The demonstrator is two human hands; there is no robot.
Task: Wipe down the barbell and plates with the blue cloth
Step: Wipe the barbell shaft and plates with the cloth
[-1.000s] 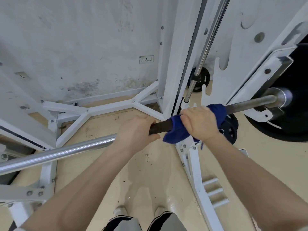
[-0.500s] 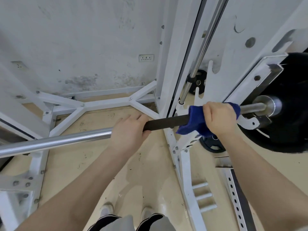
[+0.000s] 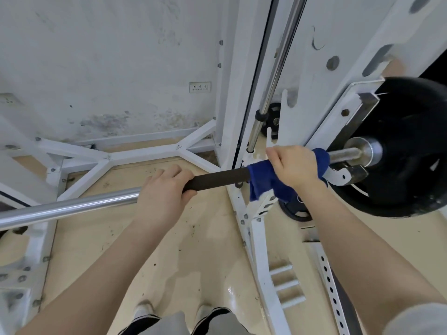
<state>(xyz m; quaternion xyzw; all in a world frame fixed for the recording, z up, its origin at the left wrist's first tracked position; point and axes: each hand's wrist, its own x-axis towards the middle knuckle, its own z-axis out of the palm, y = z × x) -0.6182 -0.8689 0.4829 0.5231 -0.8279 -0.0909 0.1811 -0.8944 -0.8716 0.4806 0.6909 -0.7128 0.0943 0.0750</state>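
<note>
From the head camera, the left hand (image 3: 164, 189) curled its fingers around the barbell (image 3: 72, 207), likely steadying it. The right hand (image 3: 294, 165) clamped the blue cloth (image 3: 262, 181) around the shaft beside the plate (image 3: 411, 151), placed for wiping.

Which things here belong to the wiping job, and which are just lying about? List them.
Job: barbell; blue cloth, gripped round the bar by the right hand; left hand, holding the bar; big black plate.

Lying about: small plate on the floor; wall socket.
</note>
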